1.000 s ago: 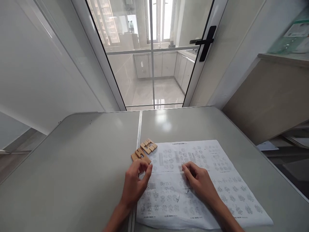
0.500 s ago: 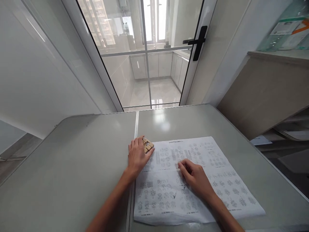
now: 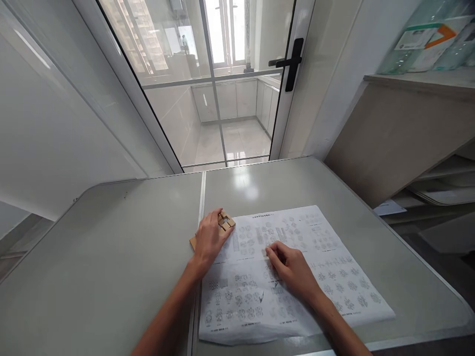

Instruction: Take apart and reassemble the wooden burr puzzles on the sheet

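Note:
Several notched wooden puzzle pieces (image 3: 225, 221) lie on the grey table (image 3: 111, 247) at the top left corner of a printed diagram sheet (image 3: 315, 257). My left hand (image 3: 208, 240) rests on top of them, fingers curled over the pieces, hiding most of them. My right hand (image 3: 291, 269) lies on the sheet with its fingers bent and the fingertips pressed on the paper; a small pale piece seems to sit under its fingertips, but I cannot make it out.
A seam (image 3: 198, 222) runs down the table's middle. A glass door with a black handle (image 3: 291, 62) stands beyond the far edge. A wooden cabinet with shelves (image 3: 419, 148) stands at the right, close to the table.
My left hand has moved forward from in front of the wooden pieces onto them and now covers them. My right hand stays on the sheet. The view has turned slightly to the right.

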A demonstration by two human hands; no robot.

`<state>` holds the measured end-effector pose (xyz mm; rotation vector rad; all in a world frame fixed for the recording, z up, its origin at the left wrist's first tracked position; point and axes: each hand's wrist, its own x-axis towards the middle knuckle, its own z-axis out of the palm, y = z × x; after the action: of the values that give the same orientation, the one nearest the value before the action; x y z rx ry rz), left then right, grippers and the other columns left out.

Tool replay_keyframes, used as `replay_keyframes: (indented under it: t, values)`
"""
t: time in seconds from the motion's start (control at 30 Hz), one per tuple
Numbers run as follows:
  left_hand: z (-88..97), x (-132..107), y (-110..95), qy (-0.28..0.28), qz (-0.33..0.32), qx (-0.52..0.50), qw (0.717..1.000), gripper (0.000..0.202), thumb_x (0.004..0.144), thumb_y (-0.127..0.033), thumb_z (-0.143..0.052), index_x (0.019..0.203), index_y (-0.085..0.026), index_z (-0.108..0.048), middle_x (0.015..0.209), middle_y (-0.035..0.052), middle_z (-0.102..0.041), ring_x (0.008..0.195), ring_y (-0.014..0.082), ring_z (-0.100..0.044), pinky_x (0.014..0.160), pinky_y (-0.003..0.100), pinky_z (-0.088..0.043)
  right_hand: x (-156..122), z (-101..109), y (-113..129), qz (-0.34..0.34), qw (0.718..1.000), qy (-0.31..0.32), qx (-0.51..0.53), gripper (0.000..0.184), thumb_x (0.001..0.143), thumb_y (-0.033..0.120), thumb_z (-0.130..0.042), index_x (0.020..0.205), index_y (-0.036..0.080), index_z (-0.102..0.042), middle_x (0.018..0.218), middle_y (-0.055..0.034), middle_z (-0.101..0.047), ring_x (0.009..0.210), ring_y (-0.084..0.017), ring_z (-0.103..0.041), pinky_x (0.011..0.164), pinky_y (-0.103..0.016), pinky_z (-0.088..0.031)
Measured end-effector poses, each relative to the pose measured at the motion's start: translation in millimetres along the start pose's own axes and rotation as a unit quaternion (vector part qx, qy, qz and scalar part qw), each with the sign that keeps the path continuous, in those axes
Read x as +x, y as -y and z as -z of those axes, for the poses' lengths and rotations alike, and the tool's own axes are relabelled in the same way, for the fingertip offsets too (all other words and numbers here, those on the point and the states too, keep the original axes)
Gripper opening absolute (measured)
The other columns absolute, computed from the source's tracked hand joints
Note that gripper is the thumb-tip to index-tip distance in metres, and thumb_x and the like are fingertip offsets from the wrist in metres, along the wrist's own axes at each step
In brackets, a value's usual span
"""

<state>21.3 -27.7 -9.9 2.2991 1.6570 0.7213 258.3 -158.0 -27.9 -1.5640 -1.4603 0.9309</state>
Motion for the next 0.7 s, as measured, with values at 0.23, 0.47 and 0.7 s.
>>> replay_keyframes:
  t: [0.23,0.47,0.7]
  values:
    - [-13.4,-20,-40,0.063,-0.12,-0.055,0.989,0.066,0.089,-0.028,-0.086,0.147,-0.024,-0.055,0.135,0.0108,-0.073,0.124,0.0329,-0.069,0.107,0.049,-0.057,2,2,1,0.001,1.0,-0.003,0.013,0.044,0.108,0.055,-0.05,0.079,0.023,-0.057,0.062,0.0022,-0.056,0.057,-0.016,-0.049,0.058,-0.029,-0.037]
    - [-27.5,-44,-57,0.094,-0.162,-0.117,0.975,0.07,0.087,-0.027,-0.087,0.148,-0.024,-0.054,0.133,0.0115,-0.074,0.121,0.0326,-0.071,0.105,0.05,-0.059,1,3,2,-0.006,0.998,-0.02,0.053,0.046,0.107,0.057,-0.051,0.08,0.022,-0.06,0.062,0.002,-0.055,0.056,-0.015,-0.048,0.057,-0.028,-0.038]
    - [-28.8,-48,-51,0.132,-0.181,-0.17,0.96,0.082,0.082,-0.024,-0.092,0.151,-0.027,-0.048,0.142,0.0119,-0.069,0.13,0.0333,-0.067,0.111,0.053,-0.058,-1,4,-2,0.01,0.998,-0.048,0.049,0.043,0.109,0.053,-0.053,0.081,0.022,-0.06,0.065,0.0023,-0.054,0.059,-0.015,-0.047,0.058,-0.028,-0.038]
